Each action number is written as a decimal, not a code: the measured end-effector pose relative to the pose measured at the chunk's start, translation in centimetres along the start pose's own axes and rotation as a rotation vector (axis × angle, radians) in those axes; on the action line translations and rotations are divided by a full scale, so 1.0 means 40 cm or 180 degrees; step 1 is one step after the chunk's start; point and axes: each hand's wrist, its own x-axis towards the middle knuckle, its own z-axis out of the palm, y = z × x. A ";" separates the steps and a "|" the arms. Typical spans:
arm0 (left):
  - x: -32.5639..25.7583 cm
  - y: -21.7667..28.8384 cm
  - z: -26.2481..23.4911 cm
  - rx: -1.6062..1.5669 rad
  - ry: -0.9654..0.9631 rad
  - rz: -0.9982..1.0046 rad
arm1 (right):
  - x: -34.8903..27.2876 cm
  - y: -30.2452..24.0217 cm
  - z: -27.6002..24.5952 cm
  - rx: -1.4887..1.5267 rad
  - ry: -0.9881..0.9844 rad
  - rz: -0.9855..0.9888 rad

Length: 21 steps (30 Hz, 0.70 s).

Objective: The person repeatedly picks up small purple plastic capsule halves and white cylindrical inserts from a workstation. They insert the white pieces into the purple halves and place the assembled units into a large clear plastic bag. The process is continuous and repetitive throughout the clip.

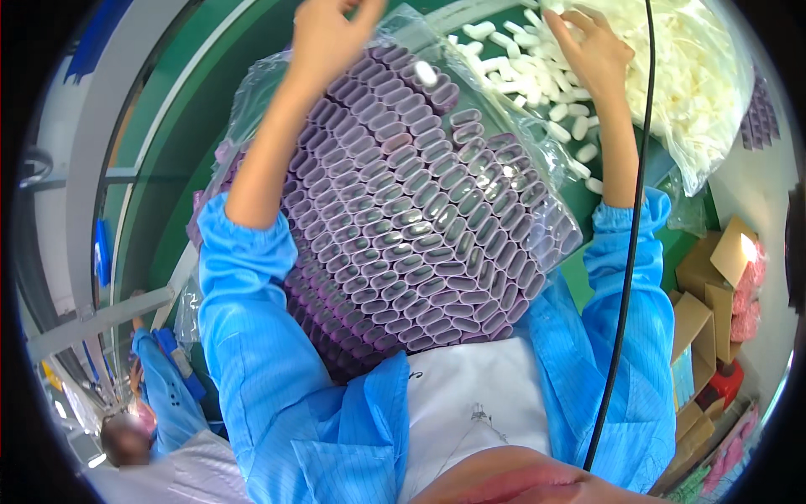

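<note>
A large block of purple oval tubes, packed with their hollow ends up, lies in a clear plastic bag before me. My left hand is over its far left part, cut by the top edge; thumb and fingers look apart and nothing shows in them. One white oval piece sits on the tubes at the far end. My right hand hovers by a heap of loose white oval pieces at the far right, fingers parted, no piece visible in them.
A clear bag of whitish pieces stands at the far right. A black cable hangs across the view. Cardboard boxes and a red object are at right. Another person in blue is at the lower left, beside a metal frame.
</note>
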 end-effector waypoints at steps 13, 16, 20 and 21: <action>0.150 -0.425 0.019 0.1855 -0.1941 -0.0807 | 0.022 -0.014 0.014 -0.0281 0.0924 -0.0293; 0.128 -0.406 0.036 0.0832 -0.1247 -0.0421 | 0.023 -0.052 -0.006 0.0227 0.1062 -0.0483; 0.117 0.015 0.146 -0.0599 -0.1130 0.0175 | 0.001 -0.083 -0.018 -0.0078 0.1113 -0.0589; 0.112 0.066 0.156 -0.0532 -0.1175 0.0497 | -0.010 -0.086 -0.007 -0.0038 0.0889 -0.0478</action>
